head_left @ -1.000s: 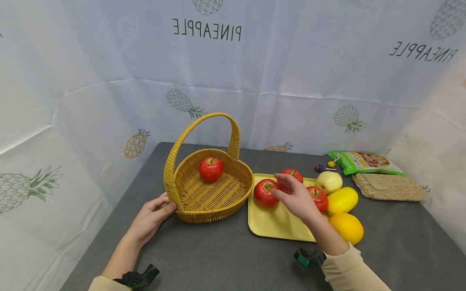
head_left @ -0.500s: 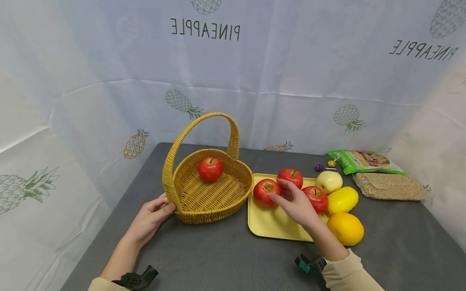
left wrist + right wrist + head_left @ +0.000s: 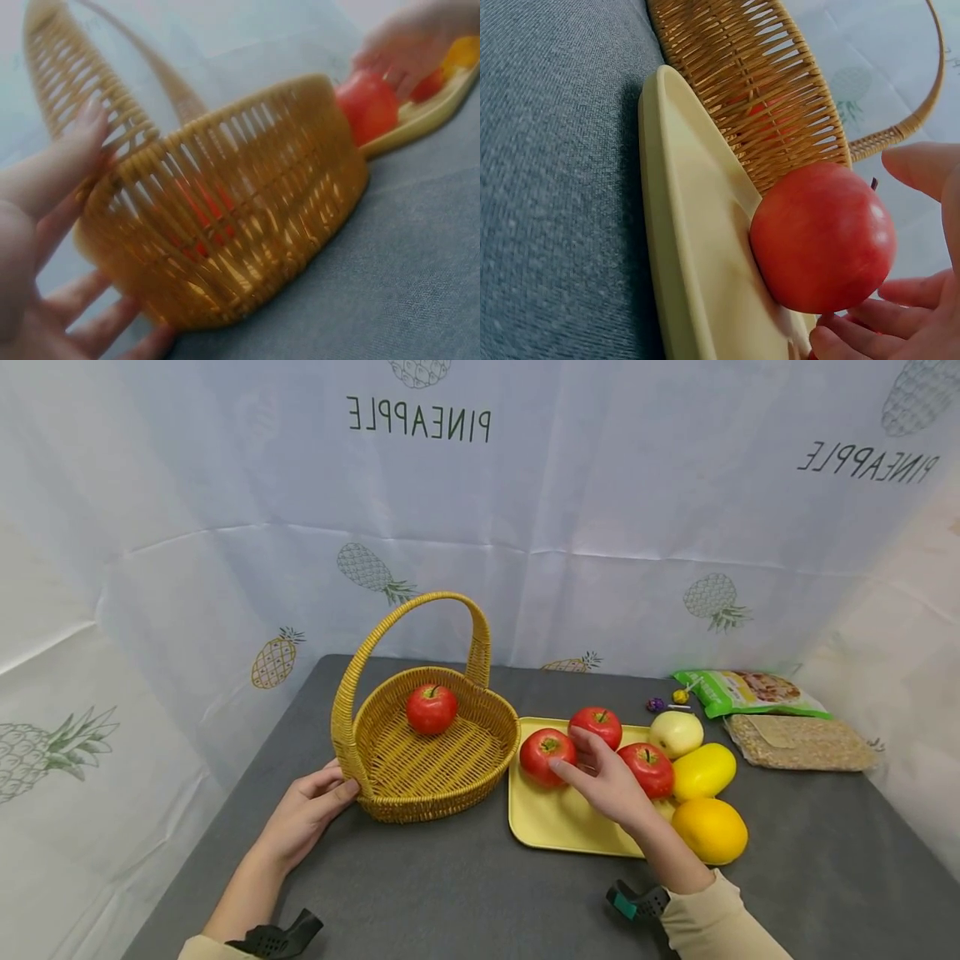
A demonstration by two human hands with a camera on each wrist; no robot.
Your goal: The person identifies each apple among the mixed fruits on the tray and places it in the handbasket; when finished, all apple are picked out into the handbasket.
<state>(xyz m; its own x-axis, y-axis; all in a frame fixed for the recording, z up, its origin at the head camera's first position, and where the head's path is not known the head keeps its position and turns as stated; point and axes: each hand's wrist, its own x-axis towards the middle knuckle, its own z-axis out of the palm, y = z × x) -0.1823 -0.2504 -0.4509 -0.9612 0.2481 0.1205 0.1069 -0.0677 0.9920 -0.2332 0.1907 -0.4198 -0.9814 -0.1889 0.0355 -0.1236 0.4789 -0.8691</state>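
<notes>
At the left, a heart-shaped wicker basket (image 3: 431,810) with a tall arched handle stands on the grey table, one red apple (image 3: 432,709) inside. My left hand (image 3: 303,814) grips it at the handle's foot, thumb (image 3: 86,131) over the weave and fingers against the side. A second red apple (image 3: 545,758) sits on the left part of a yellow tray (image 3: 577,835). Curving around its right side without closing on it is my right hand (image 3: 611,781); in the right wrist view its thumb (image 3: 915,169) is apart from the apple (image 3: 821,238), with the fingertips right beside it.
Further red apples (image 3: 597,727) (image 3: 647,770), a pale yellow-green fruit (image 3: 677,733), a yellow oval fruit (image 3: 705,772) and an orange round fruit (image 3: 710,832) crowd the tray's right side. Behind are lollipops (image 3: 656,703), a green bag (image 3: 750,693) and a clear packet (image 3: 798,743).
My right hand has moved slightly down and left, settling beside the apple on the tray's left. My left hand stays at the basket.
</notes>
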